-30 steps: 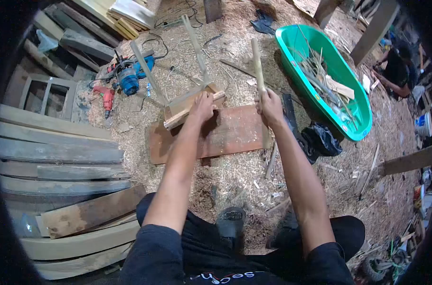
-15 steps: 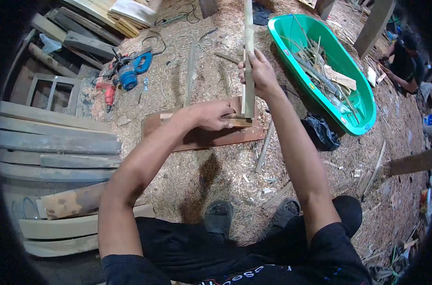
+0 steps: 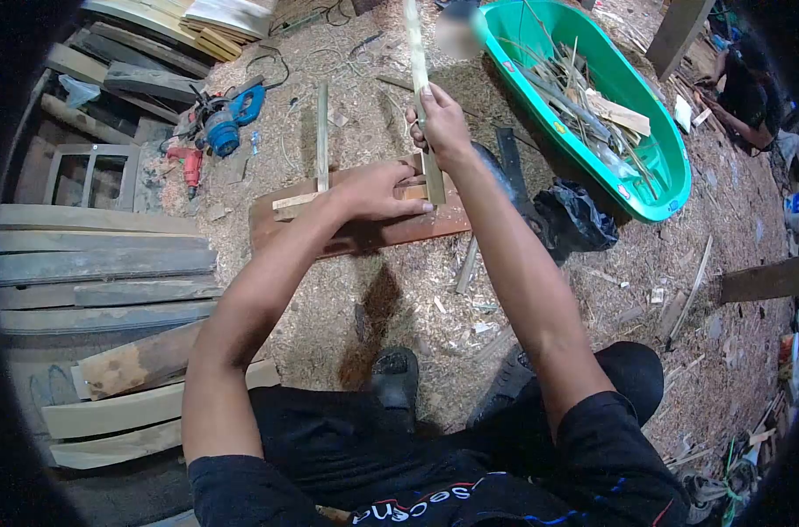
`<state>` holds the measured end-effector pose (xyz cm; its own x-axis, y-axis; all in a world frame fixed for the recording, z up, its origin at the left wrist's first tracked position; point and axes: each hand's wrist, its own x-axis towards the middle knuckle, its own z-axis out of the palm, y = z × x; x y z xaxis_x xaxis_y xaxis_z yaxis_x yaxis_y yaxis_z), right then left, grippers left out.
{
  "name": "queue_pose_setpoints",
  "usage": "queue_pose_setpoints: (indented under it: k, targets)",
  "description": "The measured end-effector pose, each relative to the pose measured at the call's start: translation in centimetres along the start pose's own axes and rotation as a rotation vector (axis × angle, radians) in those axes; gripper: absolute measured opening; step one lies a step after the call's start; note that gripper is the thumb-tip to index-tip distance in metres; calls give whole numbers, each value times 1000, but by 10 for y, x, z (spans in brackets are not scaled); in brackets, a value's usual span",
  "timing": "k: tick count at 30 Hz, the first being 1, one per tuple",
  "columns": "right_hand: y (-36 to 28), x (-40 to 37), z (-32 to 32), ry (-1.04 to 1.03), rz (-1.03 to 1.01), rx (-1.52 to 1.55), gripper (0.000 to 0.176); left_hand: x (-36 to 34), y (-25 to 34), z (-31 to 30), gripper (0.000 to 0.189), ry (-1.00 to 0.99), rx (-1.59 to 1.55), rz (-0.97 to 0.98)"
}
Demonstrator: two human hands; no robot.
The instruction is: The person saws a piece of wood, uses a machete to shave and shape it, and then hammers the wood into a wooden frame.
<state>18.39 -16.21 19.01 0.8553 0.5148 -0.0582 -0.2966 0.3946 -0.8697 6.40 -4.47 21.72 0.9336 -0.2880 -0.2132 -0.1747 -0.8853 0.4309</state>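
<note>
My right hand (image 3: 441,130) is closed around a long, pale wooden strip (image 3: 414,53), which points away from me. The strip's near end meets a short wooden crosspiece (image 3: 408,191). My left hand (image 3: 384,190) grips this crosspiece beside the joint, thumb on the near side and fingers on the far side. A second wooden strip (image 3: 322,132) extends away from the crosspiece's left end (image 3: 292,203). Beneath these pieces lies a reddish-brown board (image 3: 356,237) on the shaving-covered ground. My left hand and forearm hide part of the crosspiece.
A green tub (image 3: 584,167) of wood scraps stands right, beside a black plastic bag (image 3: 584,215). A blue power tool (image 3: 222,133) and red drill (image 3: 189,167) lie left, near stacked planks (image 3: 101,263). Another person (image 3: 751,97) is at far right.
The view has shifted slightly. My left hand has changed its hold at the joint, with its thumb now stretched along the near side. My right hand still holds the long strip.
</note>
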Motion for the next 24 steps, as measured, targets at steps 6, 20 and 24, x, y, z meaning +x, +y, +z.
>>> queue_pose_setpoints:
  k: [6, 20, 24]
  targets:
    - [-1, 2, 1, 16, -10, -11, 32, -7, 3, 13, 64, 199, 116, 52]
    - [10, 2, 4, 34, -26, -35, 39, -5, 3, 13, 68, 204, 207, 14]
    - [9, 0, 8, 25, -43, -54, 40, -3, 1, 14, 69, 237, 224, 32]
